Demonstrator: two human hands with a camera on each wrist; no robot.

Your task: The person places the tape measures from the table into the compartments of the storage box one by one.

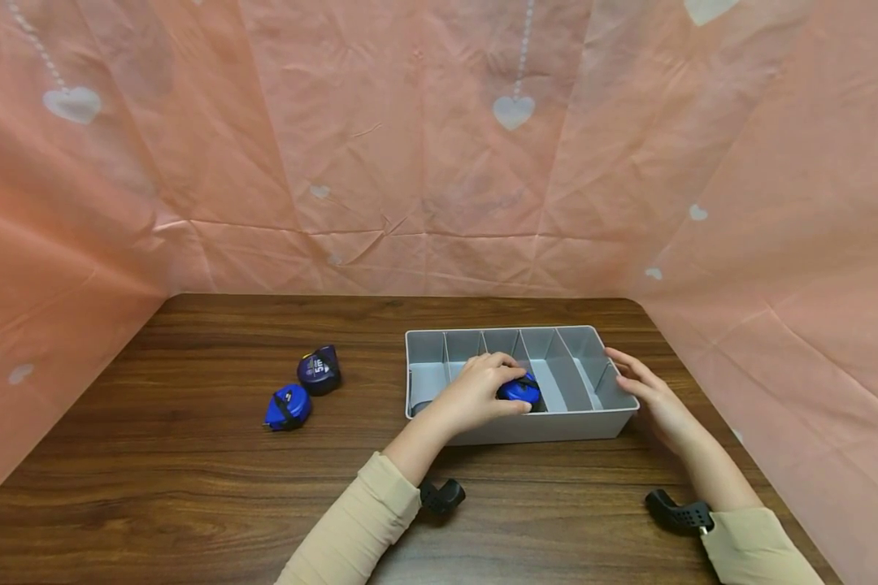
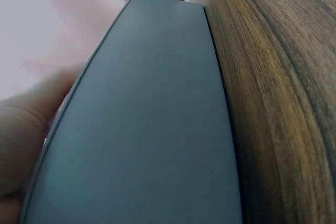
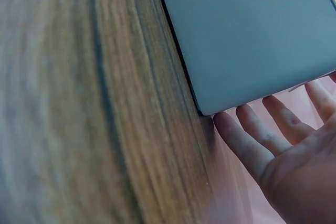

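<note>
A grey divided storage box (image 1: pixel 556 426) stands on the table, split into several compartments. My left hand (image 1: pixel 479 390) reaches over its front wall and grips a blue tape measure (image 1: pixel 521 390) between thumb and fingers, inside a middle compartment. In the left wrist view the box's front wall (image 2: pixel 142 108) fills most of the picture and hides the tape measure. At the box's right end is my right hand (image 1: pixel 654 402), its extended fingers touching the end wall. The right wrist view shows those fingertips (image 3: pixel 223 121) against the box's lower edge.
Left of the box lie a dark purple tape measure (image 1: pixel 319 371) marked 5m and a blue tape measure (image 1: pixel 289 408) with a black strap. A dark item (image 1: pixel 420 408) shows partly in the leftmost compartment. Pink curtains (image 1: pixel 424 162) with hearts enclose the wooden table (image 1: pixel 190 487).
</note>
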